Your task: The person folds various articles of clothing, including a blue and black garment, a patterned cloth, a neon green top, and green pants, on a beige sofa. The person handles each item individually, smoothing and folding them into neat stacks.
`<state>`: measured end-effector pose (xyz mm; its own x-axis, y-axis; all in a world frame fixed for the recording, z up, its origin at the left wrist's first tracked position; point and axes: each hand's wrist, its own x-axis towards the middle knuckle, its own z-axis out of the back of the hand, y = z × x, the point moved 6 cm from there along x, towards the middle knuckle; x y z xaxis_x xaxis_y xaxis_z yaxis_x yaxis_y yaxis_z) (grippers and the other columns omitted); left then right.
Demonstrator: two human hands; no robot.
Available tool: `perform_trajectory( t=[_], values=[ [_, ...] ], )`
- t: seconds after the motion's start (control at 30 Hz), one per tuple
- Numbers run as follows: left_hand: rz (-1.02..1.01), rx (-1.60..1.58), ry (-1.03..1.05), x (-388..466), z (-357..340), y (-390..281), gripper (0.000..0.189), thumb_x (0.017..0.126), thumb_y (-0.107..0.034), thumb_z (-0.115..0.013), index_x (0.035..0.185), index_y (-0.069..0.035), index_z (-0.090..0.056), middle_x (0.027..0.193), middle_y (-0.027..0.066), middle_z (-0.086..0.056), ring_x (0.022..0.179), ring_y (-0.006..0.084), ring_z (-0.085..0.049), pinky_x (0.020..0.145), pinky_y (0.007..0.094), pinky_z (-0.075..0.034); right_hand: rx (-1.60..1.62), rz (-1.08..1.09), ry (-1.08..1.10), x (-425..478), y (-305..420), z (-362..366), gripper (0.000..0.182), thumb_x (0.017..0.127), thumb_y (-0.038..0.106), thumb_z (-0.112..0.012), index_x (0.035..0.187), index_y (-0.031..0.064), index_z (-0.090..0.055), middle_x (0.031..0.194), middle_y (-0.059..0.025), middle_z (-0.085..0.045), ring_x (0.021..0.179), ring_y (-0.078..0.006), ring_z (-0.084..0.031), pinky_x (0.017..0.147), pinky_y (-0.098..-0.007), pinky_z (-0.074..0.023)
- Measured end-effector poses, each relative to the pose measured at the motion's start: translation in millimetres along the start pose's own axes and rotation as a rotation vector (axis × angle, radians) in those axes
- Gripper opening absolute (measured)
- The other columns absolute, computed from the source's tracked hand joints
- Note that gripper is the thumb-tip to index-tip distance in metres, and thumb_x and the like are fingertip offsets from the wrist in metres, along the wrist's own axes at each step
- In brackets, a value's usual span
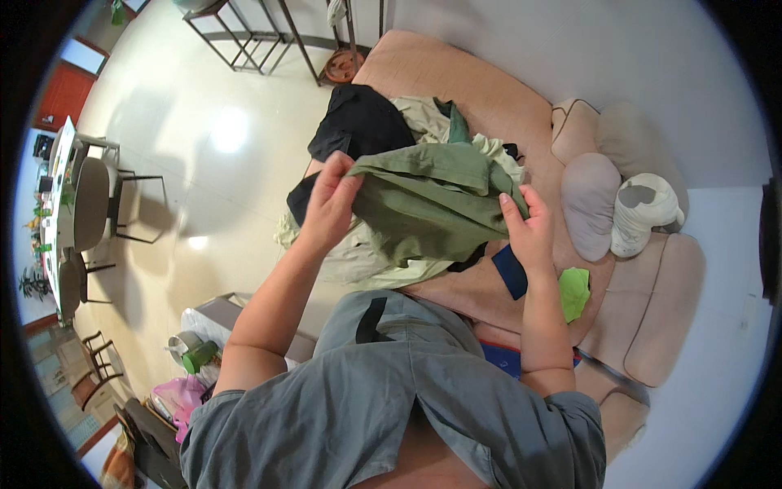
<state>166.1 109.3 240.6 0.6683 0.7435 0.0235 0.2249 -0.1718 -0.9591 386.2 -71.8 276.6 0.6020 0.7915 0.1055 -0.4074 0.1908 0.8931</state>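
An olive-green garment (421, 202) is stretched between my two hands above a sofa. My left hand (332, 198) pinches its left edge between thumb and fingers. At the other end, my right hand (529, 226) grips the right edge. The cloth hangs in folds, so its exact kind is hard to tell. Beneath and behind it lies a loose pile: a black garment (363, 122), a cream garment (421, 116) and a pale green cloth (360, 257). A folded navy cloth (509, 272) lies close to my right wrist, and a bright green cloth (574, 294) is farther right.
The pinkish-beige sofa (452, 67) runs along the wall, with cushions (589, 202) and a white plush toy (644, 211) at right. A low table (223, 312) holding a green container (200, 357) stands to my left. Chairs (91, 202) and metal stands (244, 43) are farther off.
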Motion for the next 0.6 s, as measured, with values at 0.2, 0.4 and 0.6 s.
perform_trajectory(
  t=[0.2,0.4,0.6],
  values=[
    [-0.011,-0.237,-0.175,23,9,-52,0.005,0.093,-0.01,-0.045,0.088,-0.01,-0.045,0.079,-0.0018,-0.048,0.071,0.0069,-0.045,0.061,0.0218,-0.041,0.494,-0.052,-0.276,-8,27,29,0.013,0.091,0.016,-0.055,0.087,0.0036,-0.052,0.072,0.0066,-0.047,0.064,-0.0018,-0.038,0.058,-0.0168,-0.0325],
    [0.002,-0.405,-0.038,26,-6,-82,0.002,0.093,-0.01,-0.044,0.092,-0.01,-0.043,0.104,0.0075,-0.057,0.083,0.0137,-0.054,0.073,0.0272,-0.049,0.474,0.143,-0.423,-17,58,50,0.013,0.094,0.017,-0.05,0.091,0.0037,-0.05,0.079,0.0051,-0.05,0.071,-0.0025,-0.041,0.064,-0.0171,-0.035],
    [-0.033,-0.676,0.733,-17,-82,-130,0.008,0.093,-0.014,-0.047,0.097,-0.009,-0.044,0.13,0.0284,-0.043,0.119,0.0313,-0.046,0.093,0.0387,-0.041,0.28,-0.062,0.454,-54,19,26,0.014,0.089,0.014,-0.054,0.09,0.0005,-0.056,0.076,0.0017,-0.054,0.069,-0.0057,-0.048,0.062,-0.0202,-0.0397]
  ],
)
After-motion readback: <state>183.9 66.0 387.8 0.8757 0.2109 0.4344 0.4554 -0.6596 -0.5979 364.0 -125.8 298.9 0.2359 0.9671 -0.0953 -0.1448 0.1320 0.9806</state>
